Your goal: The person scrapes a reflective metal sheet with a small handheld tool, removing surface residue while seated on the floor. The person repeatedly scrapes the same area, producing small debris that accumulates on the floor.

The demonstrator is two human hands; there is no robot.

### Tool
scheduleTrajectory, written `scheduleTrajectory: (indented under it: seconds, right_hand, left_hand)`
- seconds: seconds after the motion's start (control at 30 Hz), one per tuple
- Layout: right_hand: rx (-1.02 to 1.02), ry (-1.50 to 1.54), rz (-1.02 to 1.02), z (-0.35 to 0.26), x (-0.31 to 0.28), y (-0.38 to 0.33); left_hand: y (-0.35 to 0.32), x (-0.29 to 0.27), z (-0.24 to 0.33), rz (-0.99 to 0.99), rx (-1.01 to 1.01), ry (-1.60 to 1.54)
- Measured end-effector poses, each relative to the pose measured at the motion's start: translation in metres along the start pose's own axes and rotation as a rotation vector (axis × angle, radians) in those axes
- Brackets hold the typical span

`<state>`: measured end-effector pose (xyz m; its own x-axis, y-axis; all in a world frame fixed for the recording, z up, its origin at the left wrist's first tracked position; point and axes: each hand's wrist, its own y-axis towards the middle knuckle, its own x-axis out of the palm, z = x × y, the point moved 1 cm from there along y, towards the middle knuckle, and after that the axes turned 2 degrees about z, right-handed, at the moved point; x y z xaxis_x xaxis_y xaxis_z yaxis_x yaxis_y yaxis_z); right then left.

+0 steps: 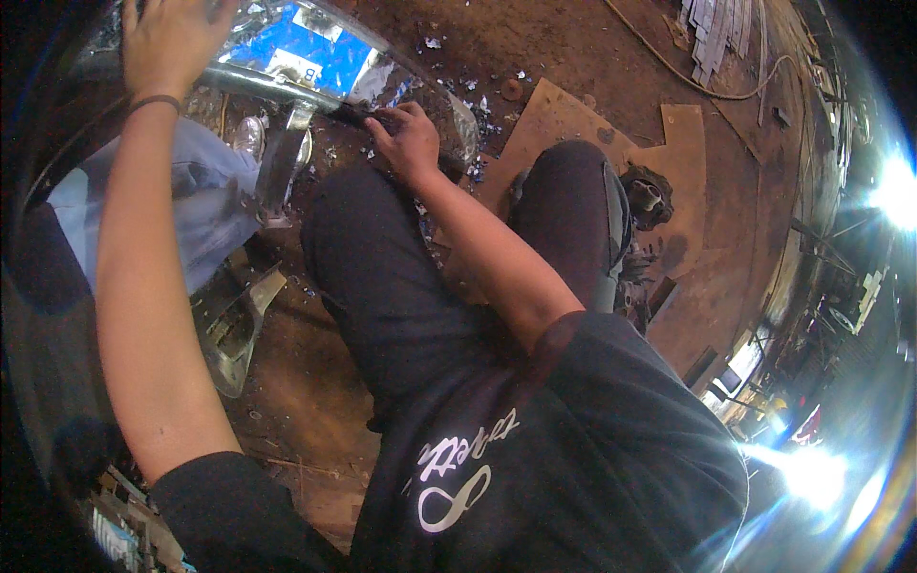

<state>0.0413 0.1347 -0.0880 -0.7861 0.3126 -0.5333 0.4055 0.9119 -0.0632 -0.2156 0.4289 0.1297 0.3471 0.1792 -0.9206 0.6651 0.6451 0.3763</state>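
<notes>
My left hand reaches to the upper left, lying over a dark rounded bar. Its thumb and fingers look spread, and the picture's top edge cuts off the tips. Just beyond that bar lies a blue sheet with white patches, partly under shiny, clear-looking material. At the bar's right end is my right hand, its fingers curled close together by a dark strip. What they pinch, if anything, is too small to make out. A metal bracket stands below the bar.
Grey-blue cloth hangs or lies at left, above a bent metal plate. Brown cardboard covers part of the dirty floor, with scattered white scraps. A rope and metal strips lie far right. My knees are bent in front.
</notes>
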Motion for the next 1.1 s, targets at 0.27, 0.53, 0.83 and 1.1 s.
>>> scheduleTrajectory:
  seconds: [0.27,0.53,0.83,1.1]
  right_hand:
    - [0.076,-0.016,0.103,-0.004,0.013,0.005]
    - [0.178,-0.08,-0.058,-0.008,0.02,0.017]
    - [0.11,0.124,0.041,0.032,0.013,0.01]
    - [0.279,-0.08,0.037,-0.009,0.016,0.011]
  left_hand:
    - [0.004,-0.003,0.03,0.015,-0.015,0.111]
    - [0.0,-0.008,0.055,0.022,-0.053,0.222]
    - [0.006,-0.008,0.018,-0.01,-0.027,-0.028]
    - [0.005,-0.001,0.004,-0.005,-0.007,-0.027]
